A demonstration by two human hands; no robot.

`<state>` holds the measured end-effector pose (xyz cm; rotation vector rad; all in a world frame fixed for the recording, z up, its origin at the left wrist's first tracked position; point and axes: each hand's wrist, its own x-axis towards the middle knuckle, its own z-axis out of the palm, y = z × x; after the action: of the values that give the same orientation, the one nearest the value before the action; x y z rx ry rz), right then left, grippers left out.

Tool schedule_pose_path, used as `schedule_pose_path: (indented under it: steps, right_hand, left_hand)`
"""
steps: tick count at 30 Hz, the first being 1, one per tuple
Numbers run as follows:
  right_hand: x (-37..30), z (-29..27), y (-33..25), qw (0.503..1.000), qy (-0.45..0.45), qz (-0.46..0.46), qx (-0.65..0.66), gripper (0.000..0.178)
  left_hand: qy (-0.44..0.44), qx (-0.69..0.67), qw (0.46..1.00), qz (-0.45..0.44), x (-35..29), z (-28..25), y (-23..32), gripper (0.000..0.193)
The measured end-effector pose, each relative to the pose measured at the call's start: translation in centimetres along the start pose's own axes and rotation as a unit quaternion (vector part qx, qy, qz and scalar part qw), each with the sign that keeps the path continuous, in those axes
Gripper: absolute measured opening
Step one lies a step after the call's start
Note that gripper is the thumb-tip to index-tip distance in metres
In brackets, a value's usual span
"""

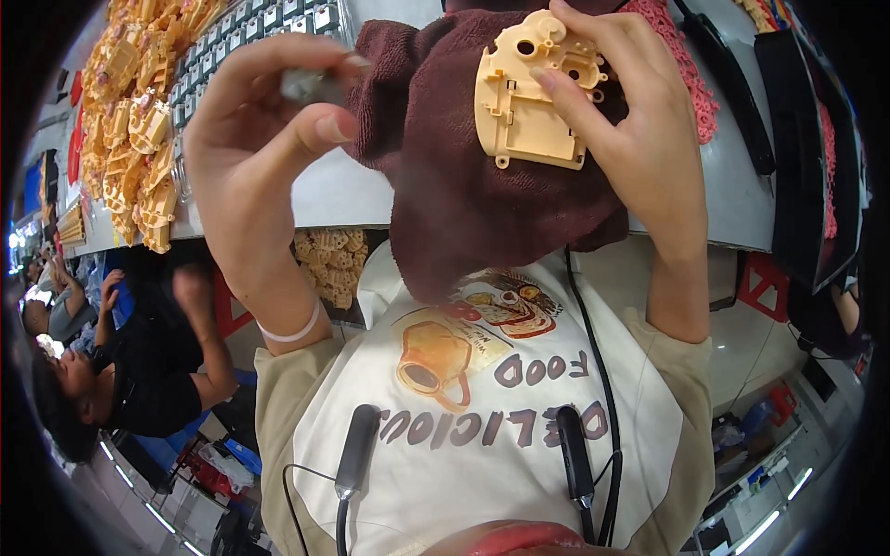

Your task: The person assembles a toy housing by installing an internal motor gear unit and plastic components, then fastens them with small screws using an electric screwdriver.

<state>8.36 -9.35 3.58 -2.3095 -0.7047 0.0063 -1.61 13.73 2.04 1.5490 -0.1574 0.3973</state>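
My right hand [640, 111] grips a flat, pale orange plastic housing [533, 116], thumb on its face and fingers over its far right edge. Round holes, ribs and a rectangular recess show on the housing, which rests on a dark maroon towel [445, 176]. To the left, raised near the towel's edge, my left hand [255, 139] is curled around a small grey block-like part [313, 86]. Motion blurs that part, and the fingers partly hide it.
At the far left lies a heap of orange plastic parts [130, 130], beside a tray of grey-green blocks [209, 69]. On the right are pink parts [705, 107], a black bar-shaped object [732, 88] and a black bin [802, 157]. Another person [139, 371] sits at the left.
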Motion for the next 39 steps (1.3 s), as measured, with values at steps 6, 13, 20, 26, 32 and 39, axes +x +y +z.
schedule_pose_path:
  steps: [6,13,20,26,32,39]
  right_hand:
    - [-0.1,-2.1,-0.6,0.999,-0.035,-0.03,-0.026,0.041]
    - [-1.0,-3.5,4.3,0.988,0.149,-0.035,0.035,0.027]
    - [-2.1,-4.8,6.1,0.985,0.169,-0.014,0.033,0.026]
    - [-1.3,-6.5,8.4,0.98,0.191,0.047,0.031,0.021]
    - [2.8,-5.0,11.0,0.995,0.056,0.08,-0.027,0.016]
    - [4.6,-3.0,11.9,0.969,-0.025,-0.032,-0.246,0.024]
  left_hand:
    - [-0.146,-0.204,0.951,-0.179,0.7,1.5,0.0,0.052]
    - [-0.072,0.02,0.997,0.0,3.9,6.9,-1.1,0.032]
    - [-0.091,0.443,0.88,0.144,4.0,10.2,-1.5,0.026]
    - [-0.104,0.496,0.83,0.233,3.9,10.1,-1.8,0.03]
    - [-0.177,0.414,0.883,0.135,2.8,9.3,-2.5,0.074]
    - [-0.165,0.438,0.878,0.102,2.2,9.3,-2.1,0.077]
